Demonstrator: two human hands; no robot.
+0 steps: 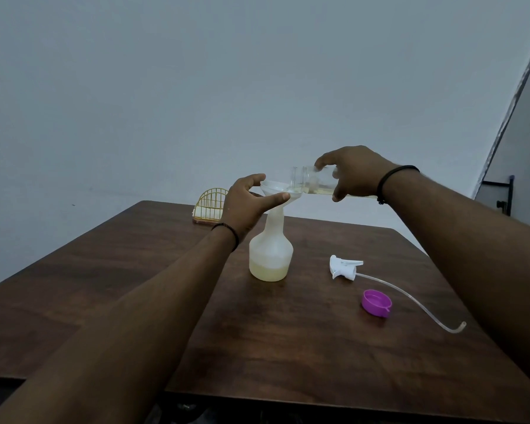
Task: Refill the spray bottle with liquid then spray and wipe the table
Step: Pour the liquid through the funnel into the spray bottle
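Mid-refill on a dark wooden table [288,347]. Spray bottle [270,255] upright near the table's middle, translucent plastic, a shallow layer of pale yellow liquid at the bottom, mostly unfilled. White funnel [280,191] seated in the bottle's neck, rim pinched between thumb and fingers of the left hand [247,206]. Right hand [354,175] wrapped around a clear jar [314,183], tipped almost level, mouth over the funnel, yellowish liquid pooled along the lower side. Trigger head [344,266] lying loose to the right of the bottle, its thin clear tube [410,296] curving toward the near right edge; purple cap [377,302] just beside the tube, open side up. Gold wire rack [210,206] at the far edge, behind the left hand. Likely handling: bottle light and top-heavy with so little inside and a funnel perched above, easy to tip, so best steadied at the neck or funnel rim as now; soft plastic walls, probably yielding under a squeeze. Jar apparently rigid, perhaps glass, possibly slick if wet, safest held around the body with a full wrap. Tube floppy, so trigger head best lifted by its stiff body. Spraying and wiping not yet begun.
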